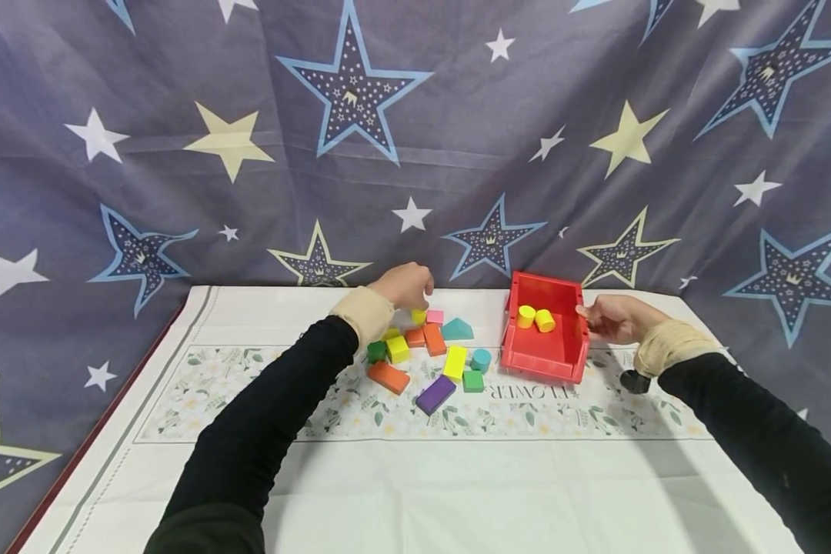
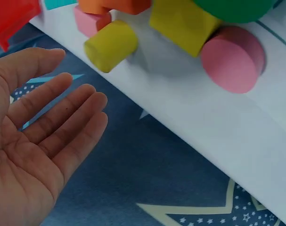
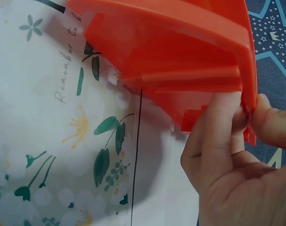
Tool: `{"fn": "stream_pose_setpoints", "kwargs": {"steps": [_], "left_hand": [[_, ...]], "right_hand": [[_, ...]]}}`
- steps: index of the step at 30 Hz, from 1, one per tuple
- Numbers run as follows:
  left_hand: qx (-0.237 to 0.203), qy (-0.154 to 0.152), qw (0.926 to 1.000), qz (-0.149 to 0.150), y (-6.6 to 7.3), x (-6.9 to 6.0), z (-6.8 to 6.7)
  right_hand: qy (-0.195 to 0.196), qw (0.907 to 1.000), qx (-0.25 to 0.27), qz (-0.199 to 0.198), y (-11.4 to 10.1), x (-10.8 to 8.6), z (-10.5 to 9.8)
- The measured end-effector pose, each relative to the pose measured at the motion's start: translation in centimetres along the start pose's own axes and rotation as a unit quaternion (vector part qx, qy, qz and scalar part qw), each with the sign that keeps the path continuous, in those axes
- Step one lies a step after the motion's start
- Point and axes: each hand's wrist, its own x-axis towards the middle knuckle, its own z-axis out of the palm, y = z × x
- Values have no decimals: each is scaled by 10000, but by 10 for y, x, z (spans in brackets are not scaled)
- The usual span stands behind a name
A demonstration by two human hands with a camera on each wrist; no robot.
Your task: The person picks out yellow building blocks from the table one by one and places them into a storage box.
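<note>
The right hand [image 1: 616,318] pinches the right wall of a red bin [image 1: 547,369]; in the right wrist view, thumb and curled fingers of that hand [image 3: 241,155] hold the rim of the bin [image 3: 180,47]. Two yellow cylinders [image 1: 525,316] [image 1: 545,321] lie inside. Above the back of the block group is the left hand [image 1: 405,286], holding nothing. The left wrist view shows this hand [image 2: 44,127] with fingers extended and apart, beside a yellow cylinder [image 2: 111,45], which it does not touch. A pink block [image 2: 92,21] and a pink cylinder [image 2: 233,59] are near that cylinder.
Left of the bin lie a teal triangle [image 1: 457,329], a teal cylinder [image 1: 481,359], a purple block [image 1: 435,395], an orange block [image 1: 388,378], a yellow block [image 1: 455,363] and a green block [image 1: 473,381]. A star-patterned cloth [image 1: 249,200] hangs behind the table [image 1: 457,492].
</note>
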Motion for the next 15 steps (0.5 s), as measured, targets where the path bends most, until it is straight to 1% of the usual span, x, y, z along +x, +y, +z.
{"fn": "stream_pose_setpoints", "kwargs": {"steps": [7,15], "left_hand": [[-17,-172,9998,-87,-5,5,12],[-129,-306,9993,-147,-6,6,16]], "right_hand": [[-31,10000,53,19,1,1,0],[64,9999,-88,-4,0,2,-1]]}}
